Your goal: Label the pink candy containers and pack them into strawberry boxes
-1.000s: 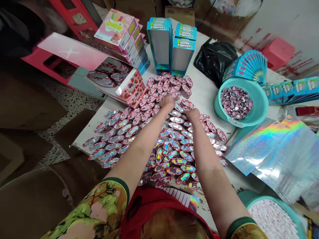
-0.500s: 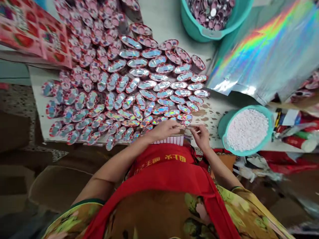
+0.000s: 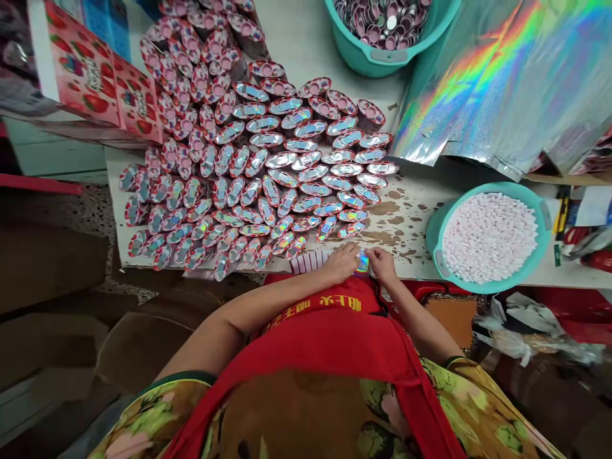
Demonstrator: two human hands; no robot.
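Observation:
At the table's front edge, my left hand (image 3: 343, 262) is closed, its bent fingers at the left side of a small shiny rainbow-foil piece (image 3: 363, 262). My right hand (image 3: 382, 264) pinches that piece from the right with thumb and forefinger. Most of the foil is covered by the hands. Beside my left wrist shows a white strip with dark cross lines (image 3: 310, 261), partly under the forearm. Just beyond the hands stand many oval, red-rimmed packs with shiny foil tops (image 3: 306, 204), packed in rows.
Similar packs with pink round spots (image 3: 201, 80) stand further back, near strawberry-printed boxes (image 3: 90, 80). A teal basin of small pink-silver discs (image 3: 377, 57) is at the back. Rainbow foil sheets (image 3: 478, 83) lie at right, above a teal basin of white pellets (image 3: 440, 261).
Both hands have come lower and closer to my apron, and the foil piece now shows between them. The view has shifted, so the table's contents sit differently in the picture.

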